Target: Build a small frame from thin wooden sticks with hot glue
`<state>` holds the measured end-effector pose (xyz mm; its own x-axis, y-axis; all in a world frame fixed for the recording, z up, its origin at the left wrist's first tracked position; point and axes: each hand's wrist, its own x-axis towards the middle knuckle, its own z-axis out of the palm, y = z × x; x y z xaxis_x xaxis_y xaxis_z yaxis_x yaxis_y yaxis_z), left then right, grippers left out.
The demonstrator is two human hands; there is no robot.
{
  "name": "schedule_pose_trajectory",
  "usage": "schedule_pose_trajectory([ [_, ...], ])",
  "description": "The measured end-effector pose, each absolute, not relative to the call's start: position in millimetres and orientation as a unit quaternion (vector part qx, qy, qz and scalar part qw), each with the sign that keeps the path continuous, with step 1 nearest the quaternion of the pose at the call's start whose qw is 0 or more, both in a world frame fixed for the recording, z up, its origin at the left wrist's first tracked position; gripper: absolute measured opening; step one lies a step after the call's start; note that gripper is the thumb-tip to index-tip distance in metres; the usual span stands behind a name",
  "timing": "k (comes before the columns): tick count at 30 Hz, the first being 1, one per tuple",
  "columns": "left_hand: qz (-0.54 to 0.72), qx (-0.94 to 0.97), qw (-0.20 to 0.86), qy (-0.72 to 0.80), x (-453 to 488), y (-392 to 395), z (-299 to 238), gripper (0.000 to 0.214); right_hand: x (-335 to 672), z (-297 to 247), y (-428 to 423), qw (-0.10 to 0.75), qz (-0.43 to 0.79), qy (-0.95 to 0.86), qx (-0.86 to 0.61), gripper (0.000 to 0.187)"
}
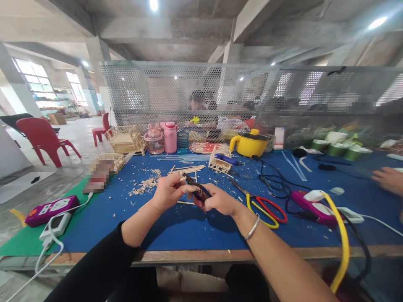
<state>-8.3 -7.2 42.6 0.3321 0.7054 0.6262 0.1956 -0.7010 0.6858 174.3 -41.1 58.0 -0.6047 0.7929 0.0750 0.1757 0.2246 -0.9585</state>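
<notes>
My right hand (pixel 218 200) is closed round the dark handles of a pair of cutting pliers (pixel 194 184), whose jaws point up and left. My left hand (pixel 170 189) is closed in a pinch on a thin wooden stick (pixel 181 178) held at the pliers' jaws. Both hands hover just above the blue table mat (pixel 176 226), near the middle. A silver bangle sits on my right wrist. Another thin stick (pixel 185 203) lies on the mat under my hands.
Red-and-yellow scissors (pixel 264 207) lie right of my hands. Wood chips (pixel 145 184), loose sticks (pixel 189 169) and small stick-built frames (pixel 219 161) lie behind. A yellow pot (pixel 250 143), pink bottles, cables, a power strip (pixel 47 211), a glue gun (pixel 315 201). Another person's hand (pixel 388 179) at far right.
</notes>
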Motion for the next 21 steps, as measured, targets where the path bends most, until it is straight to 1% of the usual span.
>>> schedule_pose_trajectory([
  [3,0.490,0.767,0.275,0.310,-5,-8,44,0.039,180,51,-34,0.308,0.570,-0.694,-0.314,0.037],
  [5,0.492,0.756,0.254,0.350,-3,-7,46,0.037,190,47,-28,0.344,0.529,-0.697,-0.340,0.043],
  [6,0.492,0.750,0.248,0.366,-3,-7,46,0.035,195,46,-24,0.360,0.475,-0.710,-0.375,0.046],
  [8,0.494,0.737,0.263,0.379,-3,-5,47,0.032,208,43,-17,0.359,0.309,-0.741,-0.476,0.054],
  [10,0.506,0.721,0.291,0.372,-3,-3,47,0.031,219,40,-11,0.290,0.142,-0.740,-0.590,0.066],
  [12,0.514,0.712,0.309,0.366,-2,1,44,0.032,226,37,-7,0.202,0.042,-0.713,-0.670,0.076],
  [13,0.515,0.710,0.314,0.364,-1,3,43,0.031,228,36,-5,0.176,0.024,-0.703,-0.689,0.078],
  [14,0.515,0.709,0.319,0.361,0,5,41,0.031,229,35,-4,0.167,0.023,-0.701,-0.693,0.079],
  [15,0.513,0.708,0.326,0.359,1,7,39,0.030,229,34,-3,0.176,0.032,-0.704,-0.687,0.080],
  [21,0.513,0.682,0.396,0.340,7,14,33,0.032,222,31,-5,0.294,0.110,-0.759,-0.571,0.080],
])
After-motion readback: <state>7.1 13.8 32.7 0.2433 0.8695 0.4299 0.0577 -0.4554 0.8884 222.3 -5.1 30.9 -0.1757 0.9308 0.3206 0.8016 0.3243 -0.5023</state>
